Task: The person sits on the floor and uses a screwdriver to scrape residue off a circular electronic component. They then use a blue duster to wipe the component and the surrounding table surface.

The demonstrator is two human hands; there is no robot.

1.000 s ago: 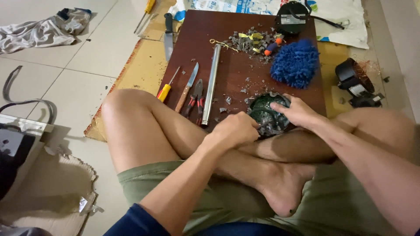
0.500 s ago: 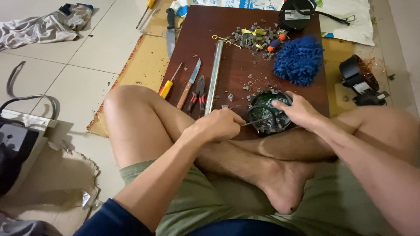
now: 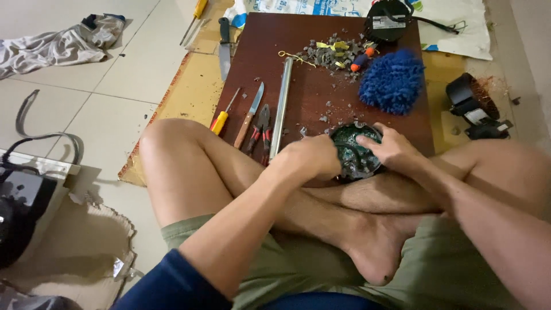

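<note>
while the person sat cross-legged at the near edge of the dark wooden board, both hands met on a round green part resting at that edge, right against the shins. the right hand gripped the part's right rim, fingers curled over the top, steadying it. the left hand was closed in a fist just left of the part, touching its side; whether it held a small tool there could not be told, the knuckles hid it. the part lay between the two hands, flat face up, round, so no long axis to speak of, and both hands were equally close.

further up the board from the part: pliers, a knife, a yellow-handled screwdriver and a long metal rod lay off to the left, all pointing away from the person. a blue fluffy duster head sat beyond the part, and a heap of grey scraps at the far end.
</note>
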